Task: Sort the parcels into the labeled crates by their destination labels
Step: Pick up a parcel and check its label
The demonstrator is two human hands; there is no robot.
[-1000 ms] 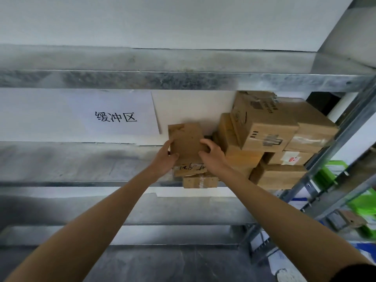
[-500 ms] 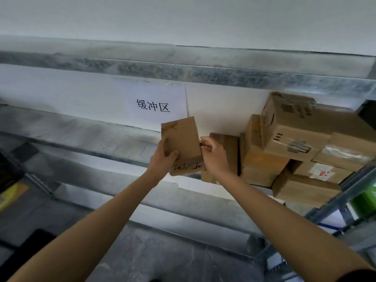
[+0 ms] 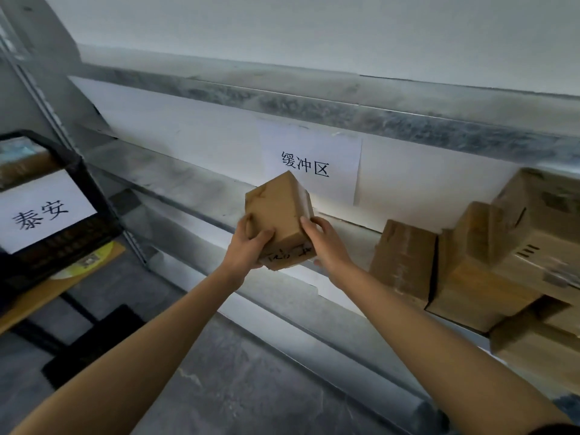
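Note:
A small brown cardboard parcel (image 3: 279, 211) with black handwriting on its near face is held in the air in front of the metal shelf (image 3: 194, 186). My left hand (image 3: 248, 243) grips its left side with the thumb over the front. My right hand (image 3: 326, 243) holds its right side, fingers curled behind it. A black crate (image 3: 72, 243) with a white label reading 泰安 stands at the far left. More cardboard parcels (image 3: 405, 262) are stacked on the shelf at the right.
A white paper sign (image 3: 310, 161) with black characters hangs on the wall behind the shelf. A wooden board (image 3: 37, 296) lies under the black crate. The grey floor (image 3: 251, 381) lies below, with a dark mat (image 3: 88, 343) at lower left.
Both hands have lifted the parcel off the pile and carried it left, away from the stacked boxes. The view has swung left, bringing the black labeled crate into sight.

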